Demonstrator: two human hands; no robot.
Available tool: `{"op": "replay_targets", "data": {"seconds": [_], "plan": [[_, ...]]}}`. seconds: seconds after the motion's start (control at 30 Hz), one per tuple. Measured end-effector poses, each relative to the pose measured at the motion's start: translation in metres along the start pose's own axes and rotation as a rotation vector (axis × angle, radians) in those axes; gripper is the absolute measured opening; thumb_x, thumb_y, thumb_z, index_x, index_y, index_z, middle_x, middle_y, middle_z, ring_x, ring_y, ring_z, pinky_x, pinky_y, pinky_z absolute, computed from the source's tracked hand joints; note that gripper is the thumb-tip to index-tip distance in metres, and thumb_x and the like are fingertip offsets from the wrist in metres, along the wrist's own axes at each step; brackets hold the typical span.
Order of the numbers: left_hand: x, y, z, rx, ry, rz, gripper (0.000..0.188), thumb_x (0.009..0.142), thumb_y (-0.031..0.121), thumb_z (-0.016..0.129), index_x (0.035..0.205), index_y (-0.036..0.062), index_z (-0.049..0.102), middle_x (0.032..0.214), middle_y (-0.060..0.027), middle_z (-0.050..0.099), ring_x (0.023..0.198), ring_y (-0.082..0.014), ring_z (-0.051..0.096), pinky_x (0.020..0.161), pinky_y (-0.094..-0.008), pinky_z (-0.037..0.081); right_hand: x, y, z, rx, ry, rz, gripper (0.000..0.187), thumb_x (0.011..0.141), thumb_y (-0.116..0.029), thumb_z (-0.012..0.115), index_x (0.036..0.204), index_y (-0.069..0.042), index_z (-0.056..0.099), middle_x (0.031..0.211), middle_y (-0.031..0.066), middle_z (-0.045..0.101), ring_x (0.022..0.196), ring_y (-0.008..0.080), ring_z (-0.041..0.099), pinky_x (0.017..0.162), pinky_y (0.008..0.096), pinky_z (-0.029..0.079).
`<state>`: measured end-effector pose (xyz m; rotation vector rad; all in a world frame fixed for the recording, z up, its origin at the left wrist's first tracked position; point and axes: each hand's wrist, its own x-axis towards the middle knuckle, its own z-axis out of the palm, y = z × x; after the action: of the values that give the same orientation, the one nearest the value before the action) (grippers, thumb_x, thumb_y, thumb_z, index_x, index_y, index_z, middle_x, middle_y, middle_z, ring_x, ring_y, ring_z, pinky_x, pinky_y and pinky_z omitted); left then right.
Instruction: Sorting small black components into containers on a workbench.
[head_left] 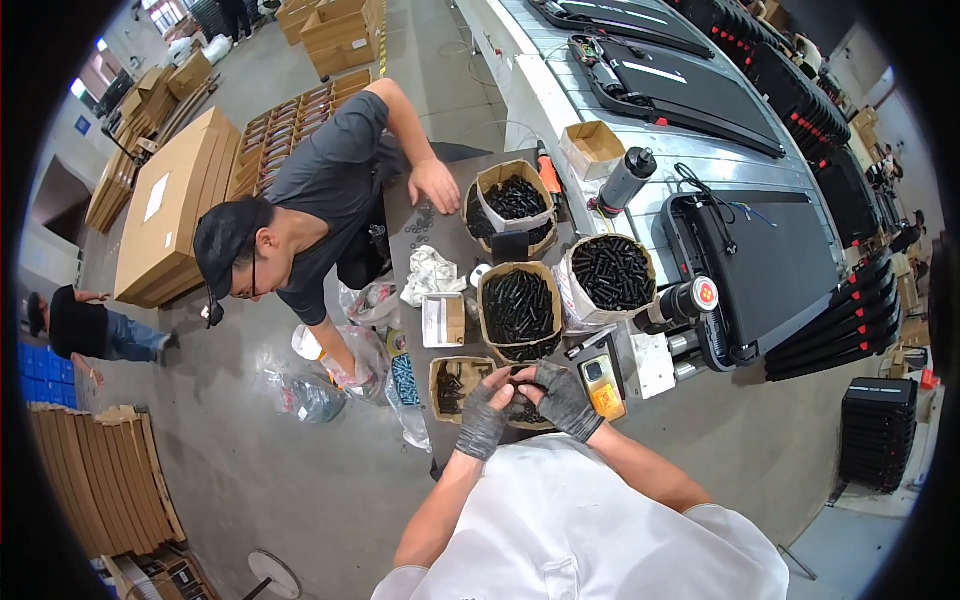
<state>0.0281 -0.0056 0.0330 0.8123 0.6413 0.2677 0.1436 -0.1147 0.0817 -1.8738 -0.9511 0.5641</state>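
My left hand and my right hand, both in grey fingerless gloves, meet over a small open box of dark parts at the table's near edge. Their fingertips are pinched close together; whatever lies between them is too small to make out. Left of them sits a cardboard box with some dark, bolt-like pieces in it. Just beyond my fingers stands a box of black rod-shaped parts. A phone-like device with a yellow-orange lower part lies right of my right hand.
A white sack of black parts and another filled box stand farther back. Across the table's left side, a co-worker reaches into a plastic bag. At right, a roller conveyor carries black treadmill-like units; a cylindrical motor juts near the table.
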Motion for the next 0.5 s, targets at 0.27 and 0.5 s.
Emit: {"op": "replay_targets", "data": {"seconds": [0.27, 0.5], "plan": [[0.016, 0.013, -0.004, -0.044, -0.101, -0.127, 0.031, 0.086, 0.013, 0.064, 0.114, -0.0018, 0.060, 0.097, -0.0071, 0.065, 0.086, -0.0154, 0.061, 0.077, -0.0277, 0.049, 0.026, -0.001, -0.017, 0.082, -0.130, 0.112, 0.021, 0.081, -0.008, 0.064, 0.101, -0.002, 0.064, 0.090, 0.0105, 0.065, 0.085, 0.0224, 0.064, 0.077, 0.0330, 0.049], [0.023, 0.015, -0.034, -0.043, 0.042, -0.068, 0.032, 0.089, 0.013, 0.063, 0.117, -0.0015, 0.059, 0.101, -0.0101, 0.066, 0.087, -0.0162, 0.063, 0.080, -0.0286, 0.052, 0.092, 0.014, -0.027, -0.057, -0.102, -0.009, 0.016, 0.079, -0.007, 0.064, 0.095, -0.003, 0.063, 0.093, 0.0124, 0.063, 0.089, 0.0260, 0.062, 0.078, 0.0346, 0.048]]}}
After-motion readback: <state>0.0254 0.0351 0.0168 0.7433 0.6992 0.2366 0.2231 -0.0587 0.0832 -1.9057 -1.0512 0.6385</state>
